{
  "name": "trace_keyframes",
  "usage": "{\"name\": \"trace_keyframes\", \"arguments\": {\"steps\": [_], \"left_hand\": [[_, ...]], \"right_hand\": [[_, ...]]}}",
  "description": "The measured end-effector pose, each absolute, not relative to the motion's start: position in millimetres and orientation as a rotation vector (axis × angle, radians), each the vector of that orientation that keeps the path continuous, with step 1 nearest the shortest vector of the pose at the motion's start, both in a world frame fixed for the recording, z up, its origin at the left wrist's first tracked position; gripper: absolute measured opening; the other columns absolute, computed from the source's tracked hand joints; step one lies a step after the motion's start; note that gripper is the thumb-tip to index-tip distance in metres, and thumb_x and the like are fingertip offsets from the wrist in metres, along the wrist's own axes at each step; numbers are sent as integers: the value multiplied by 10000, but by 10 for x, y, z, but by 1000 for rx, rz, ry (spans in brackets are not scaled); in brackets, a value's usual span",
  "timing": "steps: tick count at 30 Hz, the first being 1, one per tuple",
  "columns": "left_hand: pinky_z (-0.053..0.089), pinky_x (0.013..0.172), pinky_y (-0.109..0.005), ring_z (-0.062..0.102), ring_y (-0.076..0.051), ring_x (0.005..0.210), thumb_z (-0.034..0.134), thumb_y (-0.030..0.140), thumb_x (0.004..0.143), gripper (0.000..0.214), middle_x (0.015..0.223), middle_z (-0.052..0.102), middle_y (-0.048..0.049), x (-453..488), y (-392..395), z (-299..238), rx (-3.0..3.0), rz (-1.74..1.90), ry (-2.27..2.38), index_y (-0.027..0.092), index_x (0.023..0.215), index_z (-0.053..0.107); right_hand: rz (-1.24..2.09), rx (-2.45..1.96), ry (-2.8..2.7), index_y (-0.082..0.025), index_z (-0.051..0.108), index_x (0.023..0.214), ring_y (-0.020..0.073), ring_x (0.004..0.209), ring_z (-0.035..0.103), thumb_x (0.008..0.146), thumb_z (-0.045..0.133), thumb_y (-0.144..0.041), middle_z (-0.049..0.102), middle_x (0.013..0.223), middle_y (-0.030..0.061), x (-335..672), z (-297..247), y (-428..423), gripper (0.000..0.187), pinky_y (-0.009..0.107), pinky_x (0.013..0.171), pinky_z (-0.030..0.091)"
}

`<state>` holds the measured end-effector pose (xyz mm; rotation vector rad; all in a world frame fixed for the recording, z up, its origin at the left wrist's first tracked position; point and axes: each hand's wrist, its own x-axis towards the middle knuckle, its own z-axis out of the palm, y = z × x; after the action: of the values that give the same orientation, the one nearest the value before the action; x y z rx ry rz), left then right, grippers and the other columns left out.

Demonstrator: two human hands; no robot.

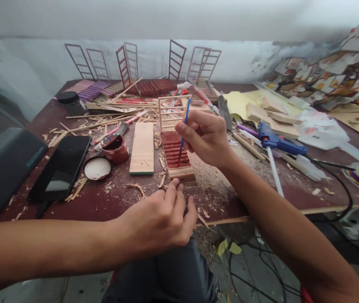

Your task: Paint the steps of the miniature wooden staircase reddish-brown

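My right hand point(205, 136) is closed in a pinch around a slim blue paintbrush point(186, 120), its tip down on the ridged steps of a small wooden model point(176, 150). Those steps are coated in wet-looking reddish-brown paint, while the front block and the ladder-like frame at the back are bare wood. With fingers loosely bent and apart, my left hand point(166, 214) touches the model's front edge with a fingertip; its thumb is hidden. An open jar of brown paint point(115, 149) stands to the left, its lid point(97, 168) lying beside it.
A flat wooden board point(142, 148) lies left of the model. Further left are a phone point(61, 168) and a dark case point(7, 164). A blue glue gun point(280, 141) with its cable lies right. Painted models point(154, 87) line the back; wood shavings litter the table.
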<state>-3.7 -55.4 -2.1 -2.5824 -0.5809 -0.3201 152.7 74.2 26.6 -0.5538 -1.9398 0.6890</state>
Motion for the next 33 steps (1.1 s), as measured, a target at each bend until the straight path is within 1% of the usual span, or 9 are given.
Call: {"name": "trace_keyframes", "arguments": {"steps": [2,6,10,13,17,26,29,33], "left_hand": [[589,798,-409,651,-412,1090,553,279,935,369,1107,660,-309,-36,-552,-23,-2579,-322,-584,-8,1157,619],[587,815,-411,658,-405,1081,559,279,932,364,1110,661,-306,-35,-553,-28,-2573,-323,-579,-5,1152,621],[590,803,-412,657,-411,1079,564,285,928,379,1109,660,-310,-35,-562,-33,-2566,-331,-590,-9,1161,617],[594,788,-409,659,-412,1073,565,278,924,377,1112,660,-308,-37,-562,-31,-2568,-329,-589,-12,1160,619],[589,811,-420,655,-412,1082,552,256,926,366,1117,659,-305,-44,-557,-15,-2578,-321,-570,-13,1164,619],[590,791,-424,652,-422,1081,552,255,924,375,1128,645,-324,-44,-550,-49,-2579,-323,-559,-19,1176,600],[583,820,-431,657,-412,1077,545,261,930,375,1130,643,-326,-38,-549,-52,-2568,-326,-557,-19,1173,597],[580,820,-427,657,-406,1080,531,267,936,372,1117,647,-328,-34,-554,-49,-2568,-328,-574,-16,1167,596]], "right_hand": [[697,-552,-1926,-199,443,657,35,455,315,883,652,-420,382,533,-73,1526,265,738,379,220,404,233],[700,-545,-1908,-199,451,673,33,448,294,896,645,-382,314,518,-86,1529,260,730,348,219,410,220],[671,-535,-1936,-195,436,655,40,495,308,912,621,-353,322,561,-68,1530,266,737,354,217,438,238],[601,-525,-1968,-194,419,640,46,518,311,931,592,-327,314,567,-63,1537,281,752,364,224,465,256],[469,-533,-2017,-199,388,624,47,510,302,942,568,-302,271,563,-67,1562,303,776,380,232,479,266],[322,-588,-1870,-202,313,591,62,525,273,925,588,-270,247,580,-59,1625,347,866,438,267,504,241],[258,-560,-1946,-198,317,606,61,536,254,918,593,-243,260,582,-62,1627,333,868,419,263,509,239],[175,-508,-2043,-184,359,625,53,546,230,912,606,-211,272,584,-69,1604,306,842,380,247,512,240]]}}
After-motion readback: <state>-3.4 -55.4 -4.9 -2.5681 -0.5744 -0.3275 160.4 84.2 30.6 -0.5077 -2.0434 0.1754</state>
